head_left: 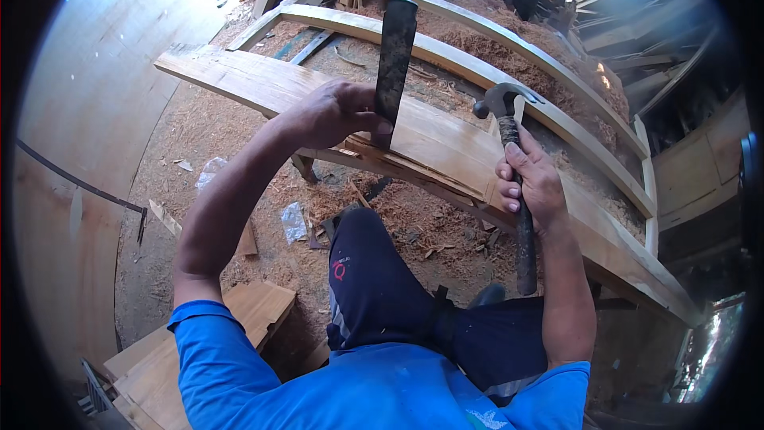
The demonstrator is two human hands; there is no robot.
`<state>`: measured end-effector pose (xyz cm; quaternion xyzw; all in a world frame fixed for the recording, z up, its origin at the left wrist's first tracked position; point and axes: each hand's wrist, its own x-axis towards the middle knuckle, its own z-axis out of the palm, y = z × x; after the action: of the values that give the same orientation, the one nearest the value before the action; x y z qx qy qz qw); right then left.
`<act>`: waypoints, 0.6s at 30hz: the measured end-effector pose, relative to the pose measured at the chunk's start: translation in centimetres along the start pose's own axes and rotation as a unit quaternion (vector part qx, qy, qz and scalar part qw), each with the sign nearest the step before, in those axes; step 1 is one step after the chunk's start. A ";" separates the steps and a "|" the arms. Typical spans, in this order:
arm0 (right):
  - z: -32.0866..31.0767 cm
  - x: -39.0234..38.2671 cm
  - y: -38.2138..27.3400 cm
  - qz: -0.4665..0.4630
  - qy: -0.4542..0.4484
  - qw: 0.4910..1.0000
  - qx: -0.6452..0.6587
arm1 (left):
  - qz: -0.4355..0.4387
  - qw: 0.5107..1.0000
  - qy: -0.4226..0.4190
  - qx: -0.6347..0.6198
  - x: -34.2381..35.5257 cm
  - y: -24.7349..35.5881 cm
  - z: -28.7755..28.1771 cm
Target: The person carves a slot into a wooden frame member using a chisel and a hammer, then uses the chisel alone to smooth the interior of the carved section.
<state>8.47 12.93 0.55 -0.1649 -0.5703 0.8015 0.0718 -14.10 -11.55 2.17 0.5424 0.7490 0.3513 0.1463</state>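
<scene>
My left hand is closed on a wide, flat, dark metal chisel, held upright with its lower end at the near edge of a long, pale plank. Splintered wood shows along that edge, to the right of the blade. My right hand grips the dark handle of a claw hammer, whose metal head is up, to the right of the chisel and above the plank.
Curved wooden rails lie beyond the plank, with shavings and scrap wood behind them. Large plywood sheets are at the left. Wooden boards sit at lower left. Shavings and plastic scraps litter the ground by my legs.
</scene>
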 end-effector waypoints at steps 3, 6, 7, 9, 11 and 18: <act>0.2 0.2 0.2 -0.007 -0.015 0.998 -0.055 | 0.012 1.000 -0.009 -0.010 0.2 -0.1 -0.2; 1.2 0.1 -0.6 -0.020 0.012 0.994 -0.104 | 0.020 0.999 -0.016 -0.029 0.3 -0.4 0.0; 1.8 0.0 -1.4 -0.072 0.020 0.981 -0.182 | 0.027 0.999 -0.016 -0.038 0.3 -0.4 -0.2; 3.4 -0.6 -3.8 -0.187 0.043 0.935 -0.298 | 0.029 0.999 -0.016 -0.025 0.6 -0.4 -0.2; 6.0 -0.6 -6.7 -0.297 0.060 0.891 -0.339 | 0.017 1.000 -0.013 -0.014 0.1 -0.8 0.0; 10.3 -1.2 -13.1 -0.428 -0.073 0.680 -0.591 | 0.011 0.999 -0.014 -0.051 -0.3 -0.4 0.6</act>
<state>5.06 7.82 16.06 0.1479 -0.9371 0.1898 0.2528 -13.86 -11.66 1.42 0.5477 0.7217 0.3829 0.1807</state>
